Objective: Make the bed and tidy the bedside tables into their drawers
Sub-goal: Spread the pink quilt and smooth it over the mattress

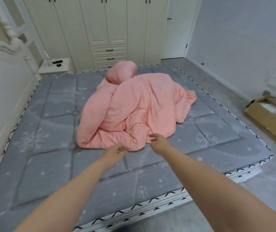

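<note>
A pink duvet (139, 106) lies crumpled in a heap on the middle of the grey quilted mattress (47, 148). A pink pillow (122, 72) stands against the heap's far side. Both my arms reach out over the bed. My left hand (117, 150) hovers at the duvet's near edge with its fingers loosely spread, holding nothing. My right hand (157, 139) is just at the near edge of the heap, fingers relaxed and apart. A white bedside table (50, 68) stands at the far left corner with small dark objects (57, 62) on top.
A white headboard (3, 77) runs along the left. White wardrobes with drawers (109, 52) line the far wall. An opened cardboard box (271, 116) lies on the grey floor to the right of the bed.
</note>
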{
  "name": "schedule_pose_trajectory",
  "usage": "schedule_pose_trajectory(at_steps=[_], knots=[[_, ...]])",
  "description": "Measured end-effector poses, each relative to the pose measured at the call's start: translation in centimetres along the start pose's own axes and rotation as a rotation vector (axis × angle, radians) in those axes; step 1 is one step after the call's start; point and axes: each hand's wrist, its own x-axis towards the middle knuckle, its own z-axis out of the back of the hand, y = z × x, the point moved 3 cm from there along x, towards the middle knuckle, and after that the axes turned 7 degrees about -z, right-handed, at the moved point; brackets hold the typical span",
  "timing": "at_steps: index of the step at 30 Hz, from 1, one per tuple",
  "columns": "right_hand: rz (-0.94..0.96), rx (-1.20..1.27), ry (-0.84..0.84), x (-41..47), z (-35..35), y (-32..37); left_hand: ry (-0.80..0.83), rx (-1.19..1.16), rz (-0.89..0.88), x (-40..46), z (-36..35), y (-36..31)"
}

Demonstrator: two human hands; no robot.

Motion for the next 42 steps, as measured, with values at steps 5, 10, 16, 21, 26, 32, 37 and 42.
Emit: schedule_pose_trajectory(at_steps=[5,10,16,21,26,32,37,42], knots=[[0.005,-0.020,-0.042,4.6,1.7,1.9,0.045,0.022,-0.013,8.1,2.0,0.3],[0.010,-0.024,-0.106,8.3,5.2,3.4,0.093,0.041,-0.027,14.9,2.1,-1.1],[-0.120,-0.042,-0.158,12.2,9.0,1.0,0.153,-0.016,-0.065,20.3,0.4,-4.5],[-0.169,-0.021,-0.147,16.4,11.1,-0.4,0.165,-0.007,-0.100,24.0,-1.0,-6.0],[-0.170,0.007,-0.032,22.0,12.1,-1.5,0.152,0.005,-0.056,28.3,-2.7,-6.7],[-0.228,-0.010,0.149,29.6,12.9,-4.9,0.138,-0.013,0.056,33.6,-7.3,-7.0],[-0.323,-0.047,0.197,36.5,13.7,-9.7,0.087,-0.105,0.186,37.3,-13.2,-6.0],[-0.417,-0.087,0.213,42.9,12.7,-13.7,0.033,-0.257,0.391,40.1,-18.2,-2.7]])
